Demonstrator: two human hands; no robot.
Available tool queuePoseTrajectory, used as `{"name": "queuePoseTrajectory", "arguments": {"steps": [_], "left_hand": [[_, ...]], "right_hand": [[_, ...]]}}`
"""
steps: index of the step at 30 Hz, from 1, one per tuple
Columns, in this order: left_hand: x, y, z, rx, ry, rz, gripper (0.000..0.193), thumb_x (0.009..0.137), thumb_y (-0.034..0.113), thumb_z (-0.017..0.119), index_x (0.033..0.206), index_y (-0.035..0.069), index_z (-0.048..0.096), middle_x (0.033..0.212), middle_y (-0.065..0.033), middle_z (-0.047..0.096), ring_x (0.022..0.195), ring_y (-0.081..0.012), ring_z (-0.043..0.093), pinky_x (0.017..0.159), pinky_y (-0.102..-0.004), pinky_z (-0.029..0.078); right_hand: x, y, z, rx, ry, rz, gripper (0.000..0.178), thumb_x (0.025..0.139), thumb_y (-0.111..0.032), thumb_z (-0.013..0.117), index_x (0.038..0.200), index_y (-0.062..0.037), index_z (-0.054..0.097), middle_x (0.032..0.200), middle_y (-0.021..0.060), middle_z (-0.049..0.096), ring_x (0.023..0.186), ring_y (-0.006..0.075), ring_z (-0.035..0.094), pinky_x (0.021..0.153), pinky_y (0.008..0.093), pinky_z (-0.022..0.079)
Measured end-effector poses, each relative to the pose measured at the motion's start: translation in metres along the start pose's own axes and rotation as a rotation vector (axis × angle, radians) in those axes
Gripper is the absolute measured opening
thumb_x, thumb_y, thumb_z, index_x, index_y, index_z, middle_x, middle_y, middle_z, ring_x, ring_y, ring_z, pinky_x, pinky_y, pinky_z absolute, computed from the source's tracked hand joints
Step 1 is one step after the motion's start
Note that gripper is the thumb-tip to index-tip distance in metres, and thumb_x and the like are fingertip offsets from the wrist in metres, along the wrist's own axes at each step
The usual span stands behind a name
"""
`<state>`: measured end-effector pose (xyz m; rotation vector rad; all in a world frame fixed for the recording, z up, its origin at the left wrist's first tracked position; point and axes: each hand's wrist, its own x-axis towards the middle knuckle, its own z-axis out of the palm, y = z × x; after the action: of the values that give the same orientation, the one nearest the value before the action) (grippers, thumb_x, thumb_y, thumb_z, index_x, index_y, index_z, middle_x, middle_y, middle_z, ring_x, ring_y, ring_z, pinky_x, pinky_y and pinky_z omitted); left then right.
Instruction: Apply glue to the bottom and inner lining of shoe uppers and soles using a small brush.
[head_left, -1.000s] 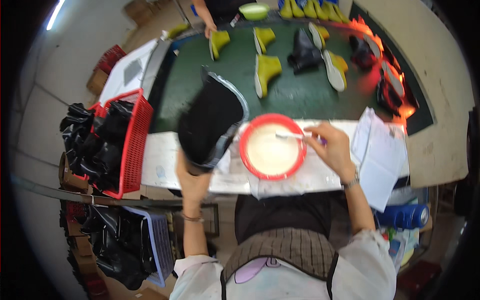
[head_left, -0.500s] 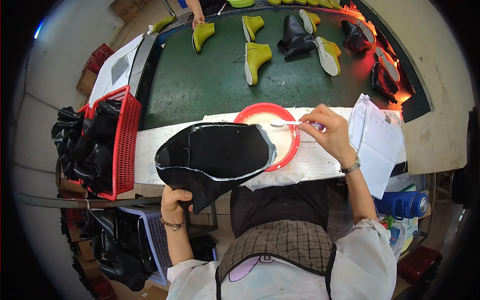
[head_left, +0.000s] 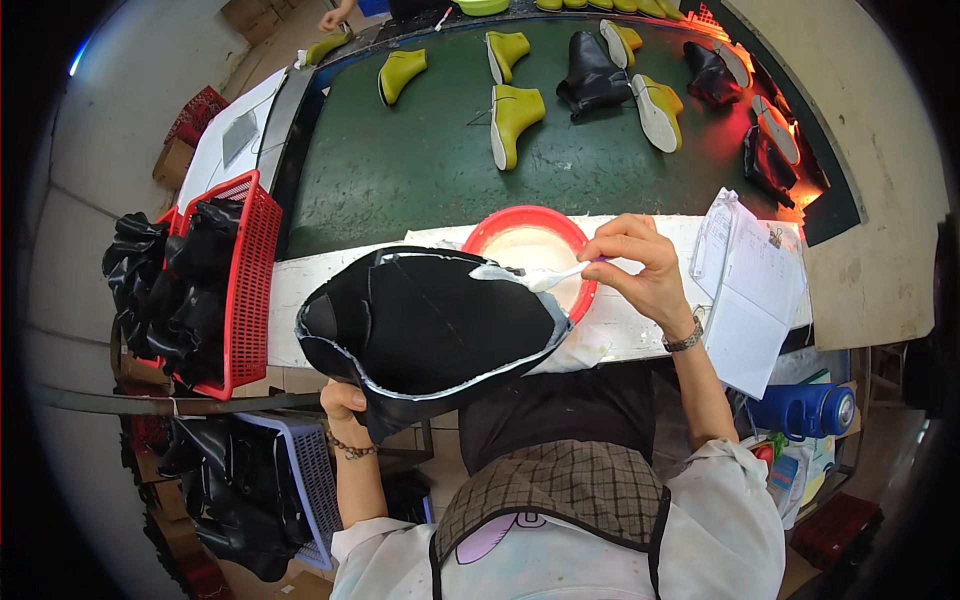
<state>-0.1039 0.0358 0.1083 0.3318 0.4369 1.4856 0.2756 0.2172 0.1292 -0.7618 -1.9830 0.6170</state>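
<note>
My left hand (head_left: 343, 402) grips a black boot upper (head_left: 440, 325) from below, its sole opening turned up. Pale glue lines the opening's edge, and most of my left fingers are hidden under the upper. A small white toothbrush-like brush (head_left: 568, 272) is pinched in my right hand (head_left: 645, 265). Its bristle end, loaded with white glue, touches the upper's edge on the far right side. Behind the upper stands a red bowl (head_left: 525, 214) of creamy white glue, partly covered by it.
Red baskets (head_left: 250, 290) of black uppers stand left, above a lavender basket (head_left: 310, 480). Lime-green boot lasts (head_left: 515, 125) and black boots (head_left: 592, 75) lie on a green conveyor (head_left: 390, 170). Papers (head_left: 750, 300) lie right, near a blue flask (head_left: 800, 410). Another person's hand (head_left: 335, 18) is far left.
My right hand has brought the brush from over the bowl leftward and down to the upper's edge. The upper has shifted slightly right. The other person's hand has left a green last.
</note>
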Motion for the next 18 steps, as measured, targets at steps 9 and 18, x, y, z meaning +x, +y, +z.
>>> {"name": "queuePoseTrajectory", "arguments": {"steps": [9,18], "left_hand": [[0.000,0.005,-0.023,0.092,-0.151,-0.072,0.071,0.054,-0.012,0.060,0.125,-0.015,0.061,0.115,-0.0245,0.072,0.098,-0.0387,0.072,0.088,-0.0436,0.059],[-0.012,0.005,-0.005,0.226,0.053,0.141,0.062,0.055,-0.008,0.060,0.116,-0.016,0.063,0.104,-0.0266,0.073,0.079,-0.0377,0.072,0.072,-0.0432,0.062]], "right_hand": [[0.014,-0.006,0.006,0.156,0.001,0.013,0.012,0.083,-0.013,0.081,0.095,-0.0094,0.079,0.090,0.0009,0.072,0.087,0.0153,0.063,0.085,0.0321,0.043],[0.007,0.016,0.018,0.366,-0.013,0.257,0.011,0.086,-0.016,0.079,0.095,-0.0093,0.080,0.088,0.0008,0.071,0.084,0.0140,0.063,0.087,0.0314,0.040]]}}
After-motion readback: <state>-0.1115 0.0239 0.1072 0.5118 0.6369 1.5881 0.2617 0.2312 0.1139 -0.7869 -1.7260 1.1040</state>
